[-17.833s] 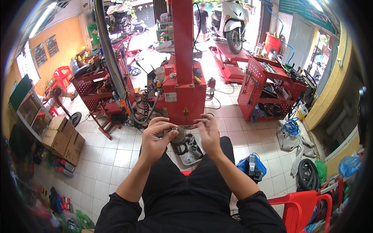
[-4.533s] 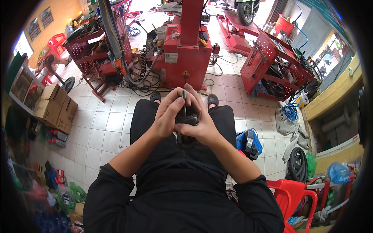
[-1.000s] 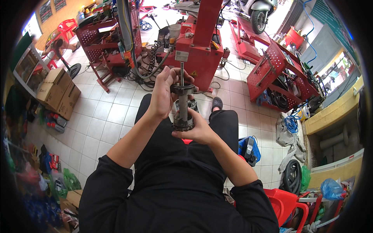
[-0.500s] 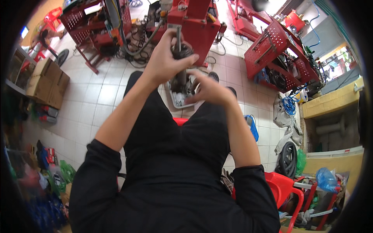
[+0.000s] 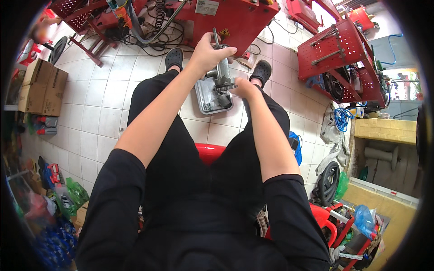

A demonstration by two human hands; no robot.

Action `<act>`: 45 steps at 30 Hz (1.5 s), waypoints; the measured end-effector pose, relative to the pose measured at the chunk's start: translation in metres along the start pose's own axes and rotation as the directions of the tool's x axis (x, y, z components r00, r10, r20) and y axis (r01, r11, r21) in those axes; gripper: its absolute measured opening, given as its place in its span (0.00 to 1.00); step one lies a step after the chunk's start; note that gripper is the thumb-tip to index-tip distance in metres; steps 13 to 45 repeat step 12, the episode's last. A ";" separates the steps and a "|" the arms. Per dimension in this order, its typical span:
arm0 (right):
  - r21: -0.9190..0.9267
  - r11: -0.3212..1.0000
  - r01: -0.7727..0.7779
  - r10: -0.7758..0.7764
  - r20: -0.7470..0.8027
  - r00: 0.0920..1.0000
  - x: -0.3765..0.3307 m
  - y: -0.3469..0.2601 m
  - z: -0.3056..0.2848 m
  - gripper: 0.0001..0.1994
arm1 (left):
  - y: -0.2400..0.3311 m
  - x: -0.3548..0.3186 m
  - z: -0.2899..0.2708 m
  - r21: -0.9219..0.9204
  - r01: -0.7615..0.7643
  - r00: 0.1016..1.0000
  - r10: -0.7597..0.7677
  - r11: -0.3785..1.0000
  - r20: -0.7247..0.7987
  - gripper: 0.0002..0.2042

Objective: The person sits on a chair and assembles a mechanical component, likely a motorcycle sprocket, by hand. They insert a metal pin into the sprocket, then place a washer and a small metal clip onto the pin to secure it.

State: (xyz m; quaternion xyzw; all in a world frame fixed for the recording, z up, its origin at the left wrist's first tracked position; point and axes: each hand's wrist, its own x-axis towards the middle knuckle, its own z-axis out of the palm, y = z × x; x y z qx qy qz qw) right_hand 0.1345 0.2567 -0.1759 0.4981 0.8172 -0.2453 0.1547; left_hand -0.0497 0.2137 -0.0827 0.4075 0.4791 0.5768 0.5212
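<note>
I sit on a red stool [image 5: 209, 152] and hold a grey metal cylindrical part [image 5: 223, 71] upright over a shallow metal tray [image 5: 206, 100] on the tiled floor between my feet. My left hand [image 5: 209, 52] wraps around the part's top, where a thin shaft sticks up. My right hand [image 5: 238, 86] grips the part's lower end from the right. Much of the part is hidden by my fingers.
A red machine [image 5: 235, 16] stands just ahead of my shoes. Red tool carts stand at the right [image 5: 343, 56] and upper left [image 5: 86, 13]. Cardboard boxes [image 5: 41, 86] lie left, a tyre [image 5: 328, 181] and red plastic chair [image 5: 330, 222] right.
My head has tipped further down and forward. Both hands with the metal part have reached out and lowered toward the tray on the floor.
</note>
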 end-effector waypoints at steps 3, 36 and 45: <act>-0.002 1.000 -0.024 0.025 0.075 0.997 0.053 0.020 0.054 0.13 | -0.039 0.024 -0.018 -0.138 0.146 0.988 -0.151 0.980 -0.026 0.27; 0.272 0.903 -0.332 0.278 0.220 0.935 0.129 0.053 0.223 0.18 | -0.089 0.078 -0.051 -0.247 0.381 0.912 -0.406 0.891 -0.058 0.23; 0.272 0.903 -0.332 0.278 0.220 0.935 0.129 0.053 0.223 0.18 | -0.089 0.078 -0.051 -0.247 0.381 0.912 -0.406 0.891 -0.058 0.23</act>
